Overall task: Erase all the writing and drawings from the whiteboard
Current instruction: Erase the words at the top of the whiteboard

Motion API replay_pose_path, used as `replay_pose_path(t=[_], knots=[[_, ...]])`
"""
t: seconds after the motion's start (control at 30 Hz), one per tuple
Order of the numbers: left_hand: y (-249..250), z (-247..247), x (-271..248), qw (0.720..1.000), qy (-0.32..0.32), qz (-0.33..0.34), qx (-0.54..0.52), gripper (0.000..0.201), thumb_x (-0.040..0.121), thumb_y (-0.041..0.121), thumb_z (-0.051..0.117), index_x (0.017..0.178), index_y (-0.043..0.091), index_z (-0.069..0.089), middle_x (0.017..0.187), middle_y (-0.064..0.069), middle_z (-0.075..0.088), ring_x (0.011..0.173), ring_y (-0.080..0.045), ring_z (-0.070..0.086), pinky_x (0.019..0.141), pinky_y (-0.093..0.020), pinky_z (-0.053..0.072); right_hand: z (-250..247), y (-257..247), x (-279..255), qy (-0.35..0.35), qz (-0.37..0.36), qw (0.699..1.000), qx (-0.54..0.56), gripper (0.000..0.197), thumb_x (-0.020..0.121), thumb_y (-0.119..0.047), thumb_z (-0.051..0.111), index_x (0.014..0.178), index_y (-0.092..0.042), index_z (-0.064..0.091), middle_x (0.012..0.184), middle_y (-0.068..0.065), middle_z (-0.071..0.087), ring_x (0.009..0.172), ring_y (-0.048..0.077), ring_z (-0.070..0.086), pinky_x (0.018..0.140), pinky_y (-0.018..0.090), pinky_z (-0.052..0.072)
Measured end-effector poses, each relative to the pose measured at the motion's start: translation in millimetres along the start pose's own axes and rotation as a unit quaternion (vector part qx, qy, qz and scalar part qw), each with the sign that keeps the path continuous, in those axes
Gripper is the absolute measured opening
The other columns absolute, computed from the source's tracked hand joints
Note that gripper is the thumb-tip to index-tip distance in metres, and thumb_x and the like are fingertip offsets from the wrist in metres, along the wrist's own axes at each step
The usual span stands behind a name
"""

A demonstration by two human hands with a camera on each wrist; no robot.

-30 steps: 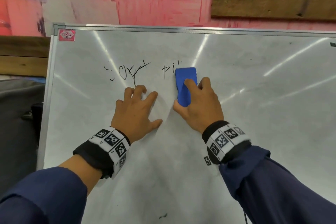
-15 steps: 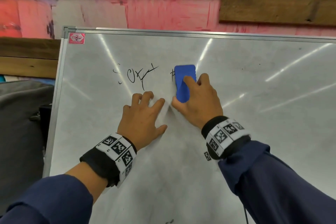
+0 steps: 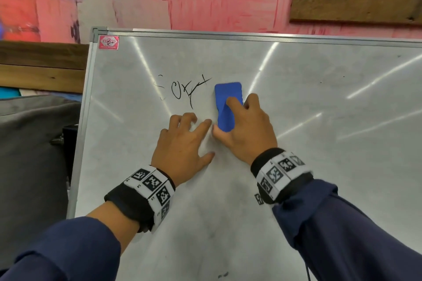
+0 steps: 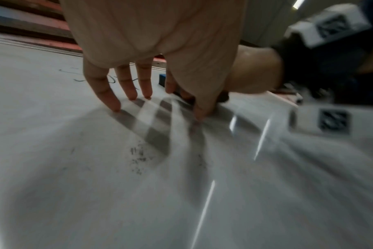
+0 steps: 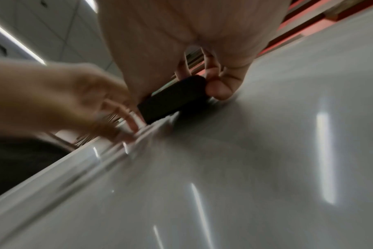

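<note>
Navy long sleeves (image 3: 342, 235); black wristbands (image 3: 127, 203) carrying white blocks (image 3: 280, 170) printed with black square-pattern markers.

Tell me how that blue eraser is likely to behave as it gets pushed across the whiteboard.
The blue eraser probably glides easily: the whiteboard looks glossy, with light streaks reflected on it. It seems light, since the right hand manages it with a fingertip grip. Its flat, blocky shape lying against the board suggests sliding, not rolling.

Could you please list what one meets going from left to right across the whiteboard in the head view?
Red corner sticker → faint partly wiped mark → black scribble → blue eraser, gripped by the right hand → bare whiteboard.
</note>
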State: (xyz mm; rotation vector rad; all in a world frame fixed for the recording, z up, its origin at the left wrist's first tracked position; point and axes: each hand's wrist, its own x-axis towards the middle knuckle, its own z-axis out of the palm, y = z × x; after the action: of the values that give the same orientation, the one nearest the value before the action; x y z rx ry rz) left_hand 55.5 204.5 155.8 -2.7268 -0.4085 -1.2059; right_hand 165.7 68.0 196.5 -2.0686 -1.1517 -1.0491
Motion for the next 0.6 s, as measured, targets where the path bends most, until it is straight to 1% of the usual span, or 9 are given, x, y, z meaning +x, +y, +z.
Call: replay_pose_path(t=[0.07,0.1,0.17,0.2,0.23,0.3,0.4,0.5,0.6], knots=[[-1.9,-2.8,2.1,0.991,0.048,-0.036,-0.116,0.060,0.090,0.043,0.060,0.146,0.027,0.044,0.126,0.000,0.055,0.114,-0.023,0.051,0.084,-0.038,0.051,10.7,-2.6,-13.7,0.006,-0.013,1.000,0.003,0.053,0.081,-0.057,0.070,0.114,-0.020,0.053,0.098,0.000,0.034,0.068,0.022,0.045,0.056,0.028,0.041],[-1.1,-7.1,5.8,0.977,0.078,-0.070,-0.186,0.056,0.094,0.036,0.057,0.148,0.025,0.044,0.122,0.000,0.060,0.109,-0.019,0.056,0.088,-0.030,0.049,14.3,-3.7,-15.9,0.013,-0.013,1.000,0.006,0.054,0.080,-0.058,0.071,0.113,-0.019,0.053,0.097,0.001,0.034,0.066,0.022,0.045,0.056,0.028,0.040],[5.5,-19.7,16.5,0.938,0.107,-0.142,-0.297,0.050,0.098,0.028,0.052,0.147,0.027,0.046,0.115,0.004,0.064,0.094,-0.007,0.063,0.083,-0.007,0.043,17.0,-7.4,-14.9,0.008,-0.007,1.000,0.017,0.059,0.080,-0.059,0.071,0.118,-0.017,0.053,0.099,0.002,0.036,0.069,0.023,0.046,0.058,0.030,0.044],[11.0,-25.6,22.5,0.925,0.105,-0.161,-0.328,0.047,0.099,0.028,0.051,0.146,0.029,0.048,0.114,0.006,0.065,0.090,-0.003,0.064,0.080,-0.001,0.042,17.3,-8.8,-14.2,0.001,-0.011,1.000,0.025,0.062,0.081,-0.058,0.070,0.123,-0.016,0.052,0.100,0.002,0.037,0.071,0.022,0.046,0.061,0.031,0.046],[17.0,-29.8,28.2,0.921,0.099,-0.161,-0.341,0.046,0.099,0.029,0.051,0.144,0.030,0.050,0.115,0.006,0.066,0.092,-0.004,0.065,0.083,-0.003,0.045,17.7,-9.0,-14.4,-0.001,-0.021,0.999,0.044,0.066,0.080,-0.056,0.071,0.129,-0.016,0.052,0.102,0.002,0.039,0.074,0.021,0.047,0.064,0.031,0.048],[28.8,-32.7,36.1,0.937,0.079,-0.125,-0.318,0.045,0.097,0.032,0.056,0.141,0.025,0.054,0.114,0.001,0.069,0.099,-0.012,0.066,0.091,-0.022,0.051,17.1,-4.1,-17.3,-0.001,-0.038,0.992,0.124,0.074,0.077,-0.050,0.077,0.137,-0.016,0.051,0.105,0.000,0.047,0.080,0.016,0.051,0.071,0.030,0.051],[39.6,-23.5,39.8,0.971,0.048,-0.089,-0.217,0.055,0.089,0.042,0.063,0.138,0.020,0.052,0.113,-0.004,0.061,0.105,-0.022,0.057,0.086,-0.032,0.048,10.6,19.2,-28.1,0.022,-0.049,0.972,0.228,0.065,0.076,-0.044,0.080,0.132,-0.017,0.057,0.109,-0.005,0.063,0.084,0.011,0.060,0.076,0.032,0.055],[46.1,-14.1,40.0,0.980,0.040,-0.100,-0.170,0.063,0.084,0.049,0.069,0.134,0.021,0.044,0.125,-0.007,0.048,0.111,-0.027,0.049,0.081,-0.035,0.045,1.6,52.1,-40.1,0.099,-0.075,0.982,0.142,0.049,0.081,-0.041,0.071,0.121,-0.013,0.063,0.116,0.002,0.064,0.099,0.020,0.061,0.082,0.043,0.053],[52.0,-8.7,43.0,0.976,0.061,-0.116,-0.173,0.062,0.083,0.042,0.074,0.131,0.020,0.041,0.128,-0.008,0.039,0.110,-0.028,0.048,0.077,-0.034,0.045,-1.9,79.9,-46.4,0.100,-0.032,0.994,-0.026,0.053,0.089,-0.049,0.061,0.130,-0.016,0.059,0.148,0.012,0.047,0.135,0.034,0.041,0.107,0.049,0.037]])
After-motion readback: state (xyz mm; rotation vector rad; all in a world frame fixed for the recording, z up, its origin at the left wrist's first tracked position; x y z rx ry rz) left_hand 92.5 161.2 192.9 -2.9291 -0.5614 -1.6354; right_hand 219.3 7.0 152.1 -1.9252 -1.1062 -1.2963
